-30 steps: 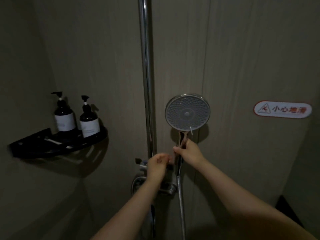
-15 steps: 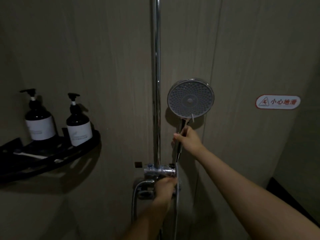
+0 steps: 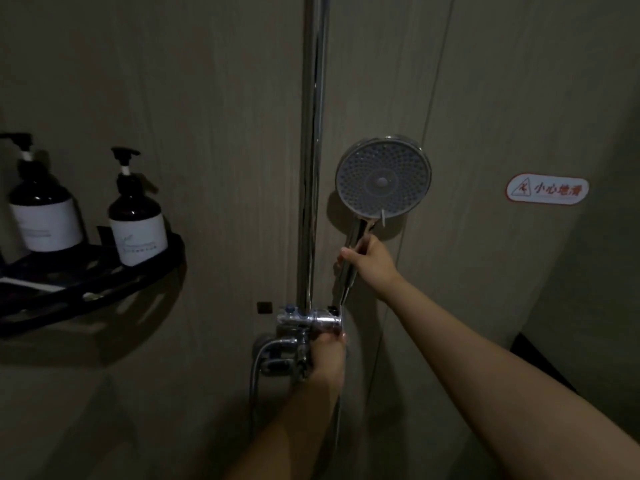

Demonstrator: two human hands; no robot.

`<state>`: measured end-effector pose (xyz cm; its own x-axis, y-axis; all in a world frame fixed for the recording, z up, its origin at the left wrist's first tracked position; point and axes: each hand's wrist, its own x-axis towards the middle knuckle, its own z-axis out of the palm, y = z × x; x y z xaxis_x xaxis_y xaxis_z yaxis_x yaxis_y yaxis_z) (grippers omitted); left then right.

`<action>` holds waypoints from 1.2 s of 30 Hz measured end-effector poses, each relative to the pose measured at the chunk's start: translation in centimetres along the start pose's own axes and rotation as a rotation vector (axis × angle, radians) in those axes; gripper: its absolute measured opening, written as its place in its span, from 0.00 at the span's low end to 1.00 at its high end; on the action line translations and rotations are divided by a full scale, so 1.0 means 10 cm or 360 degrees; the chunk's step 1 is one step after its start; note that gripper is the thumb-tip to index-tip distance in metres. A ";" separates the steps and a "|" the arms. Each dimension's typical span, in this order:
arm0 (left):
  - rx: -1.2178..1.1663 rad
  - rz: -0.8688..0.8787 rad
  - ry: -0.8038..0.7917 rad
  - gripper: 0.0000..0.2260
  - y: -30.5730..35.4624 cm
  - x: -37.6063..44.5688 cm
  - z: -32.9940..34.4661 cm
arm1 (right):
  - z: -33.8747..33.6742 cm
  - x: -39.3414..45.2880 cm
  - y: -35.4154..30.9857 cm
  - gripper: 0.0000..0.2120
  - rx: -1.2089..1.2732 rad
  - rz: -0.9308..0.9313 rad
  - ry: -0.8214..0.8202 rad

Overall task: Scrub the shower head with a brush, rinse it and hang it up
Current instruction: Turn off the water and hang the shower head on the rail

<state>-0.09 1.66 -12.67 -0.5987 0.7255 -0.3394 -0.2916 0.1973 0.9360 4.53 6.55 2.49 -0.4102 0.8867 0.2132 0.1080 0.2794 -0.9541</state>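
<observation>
The shower head [image 3: 383, 178] stands upright, spray face toward the viewer, just right of the chrome riser rail [image 3: 313, 150]; its handle runs down and slightly left. The right hand [image 3: 369, 261] is wrapped around that handle, directly below the head. The left hand [image 3: 327, 351], lower, grips the mixer valve [image 3: 308, 322].
</observation>
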 end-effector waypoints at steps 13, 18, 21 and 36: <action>-0.0345 0.0103 0.0197 0.10 -0.22 0.06 0.09 | 0.15 -0.03 0.17 0.12 -0.0139 0.0030 -0.0124; -0.0376 0.0130 0.0275 0.09 -0.18 0.05 0.12 | 0.17 -0.01 0.17 0.10 -0.0250 -0.0048 -0.0192; -0.0324 0.0144 0.0334 0.10 -0.17 0.02 0.13 | 0.13 0.00 0.19 0.10 -0.0310 -0.0068 -0.0219; 0.0223 0.0155 0.0211 0.11 -0.07 0.02 0.01 | -0.08 0.10 0.13 0.09 -0.0413 0.0038 -0.0404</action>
<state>0.04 1.73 -13.41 -0.7147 0.6543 -0.2471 -0.1263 0.2268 0.9657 5.02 8.07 1.65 -0.6131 0.7835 0.1012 0.3334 0.3728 -0.8660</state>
